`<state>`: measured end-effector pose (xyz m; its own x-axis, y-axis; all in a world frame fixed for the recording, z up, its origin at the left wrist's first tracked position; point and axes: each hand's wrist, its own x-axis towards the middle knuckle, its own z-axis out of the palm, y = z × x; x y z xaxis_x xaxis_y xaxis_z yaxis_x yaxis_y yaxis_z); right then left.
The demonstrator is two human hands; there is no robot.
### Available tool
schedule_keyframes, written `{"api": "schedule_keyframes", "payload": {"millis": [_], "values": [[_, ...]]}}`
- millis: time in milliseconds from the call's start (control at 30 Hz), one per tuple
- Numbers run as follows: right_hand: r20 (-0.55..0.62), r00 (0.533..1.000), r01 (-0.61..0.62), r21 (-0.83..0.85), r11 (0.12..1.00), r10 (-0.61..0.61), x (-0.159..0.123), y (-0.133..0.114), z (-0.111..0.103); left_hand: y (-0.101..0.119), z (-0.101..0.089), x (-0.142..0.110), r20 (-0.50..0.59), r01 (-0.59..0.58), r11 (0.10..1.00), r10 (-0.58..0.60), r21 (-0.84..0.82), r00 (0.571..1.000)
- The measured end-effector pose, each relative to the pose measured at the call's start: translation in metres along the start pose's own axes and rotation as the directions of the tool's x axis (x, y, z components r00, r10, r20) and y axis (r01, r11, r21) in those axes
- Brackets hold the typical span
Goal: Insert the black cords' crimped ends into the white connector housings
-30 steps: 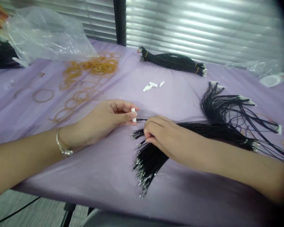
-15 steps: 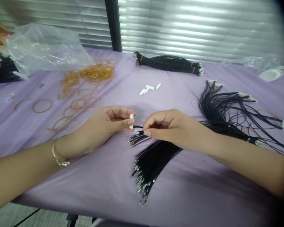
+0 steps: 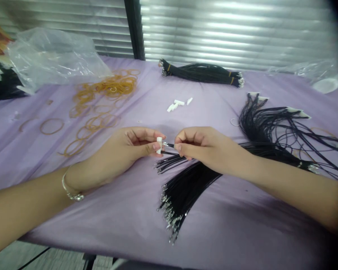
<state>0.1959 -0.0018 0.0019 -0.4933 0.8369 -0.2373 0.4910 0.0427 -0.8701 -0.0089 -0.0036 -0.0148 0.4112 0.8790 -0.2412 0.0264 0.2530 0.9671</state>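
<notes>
My left hand [image 3: 132,144] pinches a small white plastic connector housing [image 3: 159,145] between thumb and fingertips. My right hand [image 3: 202,146] holds a thin black wire [image 3: 170,145] between its fingertips, with the wire's metal-crimped end at the housing's side. Whether that end is inside the housing is too small to tell. Just below my hands fans a loose bunch of black wires [image 3: 180,198] with crimped metal ends, which passes under my right wrist.
A lilac cloth [image 3: 101,195] covers the table. On it lie orange rubber bands [image 3: 107,88], several white housings [image 3: 174,106], a tied black wire bundle [image 3: 202,73], wires fitted with white connectors [image 3: 264,127] and a clear plastic bag [image 3: 53,56]. Window blinds stand behind.
My right hand has lifted from the wire bunch and brought a single wire to the housing in my left hand. The two hands are now closer together, and the left hand has barely moved.
</notes>
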Motion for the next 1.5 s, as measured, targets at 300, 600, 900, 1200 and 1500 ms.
{"api": "schedule_keyframes", "payload": {"millis": [300,600,900,1200,1500], "values": [[-0.088,0.990,0.119,0.092,0.989,-0.111,0.004,0.009,0.002,0.000,0.000,0.001,0.051,-0.025,0.998,0.028,-0.061,0.998],[0.012,0.997,0.064,0.391,0.918,-0.075,0.008,0.015,-0.001,0.000,-0.001,0.002,0.055,0.024,0.998,-0.021,-0.053,0.998],[-0.038,0.999,0.029,0.225,0.974,-0.021,0.006,0.011,0.001,0.002,0.002,0.002,0.026,0.054,0.996,-0.052,-0.070,0.998],[0.006,0.992,0.117,0.352,0.929,-0.127,0.007,0.015,0.002,0.002,0.001,0.001,0.029,0.045,0.997,-0.043,-0.070,0.999],[-0.016,0.995,0.100,0.016,0.995,-0.100,0.006,0.010,0.001,-0.001,-0.001,0.002,0.044,0.071,0.995,-0.068,-0.070,0.997]]}}
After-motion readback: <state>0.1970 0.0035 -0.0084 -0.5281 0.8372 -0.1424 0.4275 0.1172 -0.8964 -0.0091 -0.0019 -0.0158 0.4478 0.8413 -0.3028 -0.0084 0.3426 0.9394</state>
